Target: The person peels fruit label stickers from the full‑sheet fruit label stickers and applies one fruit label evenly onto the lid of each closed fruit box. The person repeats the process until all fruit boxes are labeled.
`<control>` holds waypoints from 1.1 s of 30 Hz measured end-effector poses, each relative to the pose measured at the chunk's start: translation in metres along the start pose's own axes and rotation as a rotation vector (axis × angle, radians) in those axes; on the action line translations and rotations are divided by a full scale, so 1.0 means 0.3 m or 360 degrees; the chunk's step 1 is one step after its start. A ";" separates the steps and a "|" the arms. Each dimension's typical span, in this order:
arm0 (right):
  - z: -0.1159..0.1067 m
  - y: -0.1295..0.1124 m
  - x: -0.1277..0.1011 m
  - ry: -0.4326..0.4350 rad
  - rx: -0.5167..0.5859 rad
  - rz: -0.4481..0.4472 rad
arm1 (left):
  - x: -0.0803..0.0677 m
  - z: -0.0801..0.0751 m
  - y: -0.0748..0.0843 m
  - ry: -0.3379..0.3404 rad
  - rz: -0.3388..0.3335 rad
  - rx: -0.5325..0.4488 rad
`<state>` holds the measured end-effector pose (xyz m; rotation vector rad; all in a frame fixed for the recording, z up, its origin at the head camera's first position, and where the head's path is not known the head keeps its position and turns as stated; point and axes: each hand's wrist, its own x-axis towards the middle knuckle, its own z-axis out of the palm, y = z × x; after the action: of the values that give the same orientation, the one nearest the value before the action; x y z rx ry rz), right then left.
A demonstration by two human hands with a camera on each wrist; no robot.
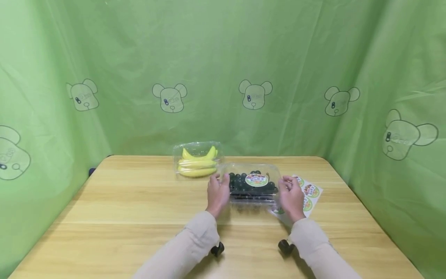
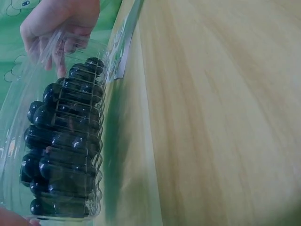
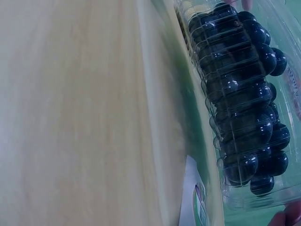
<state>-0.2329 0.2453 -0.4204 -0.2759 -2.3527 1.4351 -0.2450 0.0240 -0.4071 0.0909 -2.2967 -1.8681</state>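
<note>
Grape box: a clear plastic clamshell (image 1: 251,184) full of dark grapes is sitting on the desk (image 1: 139,217) just right of the frame's centre, with a round label on its lid.
Left hand: the left hand (image 1: 218,193) is clasping the box's left end, fingers curling onto the lid edge.
Right hand: the right hand (image 1: 290,195) is gripping the right end; in the left wrist view its fingers (image 2: 59,33) are wrapping over the lid at the upper left of the frame.
Contents: the grapes (image 3: 244,94) are filling the ribbed shell closely, lying at the right of the right wrist frame.
Handling: the shell is likely thin and flexible, smooth to the touch, and carrying some weight; the fruit would bruise under a hard squeeze.
Where to hold: both short ends, near the stiffer rim, look like the safest places, with support low on the walls so the lid is not popping open.
Nearby: a sticker sheet (image 1: 310,193) is lying just beside the right hand, partly under it; a second clear box of bananas (image 1: 197,162) is standing behind, towards the upper left of the grape box.
</note>
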 end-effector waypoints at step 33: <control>-0.087 0.023 0.084 -0.0339 0.0223 -0.0047 | 0.029 0.009 0.053 -0.0185 -0.0146 -0.0237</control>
<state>-0.2454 0.2787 -0.4104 -0.0525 -2.3923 1.6788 -0.2530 0.0286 -0.3913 0.0709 -2.2524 -2.1371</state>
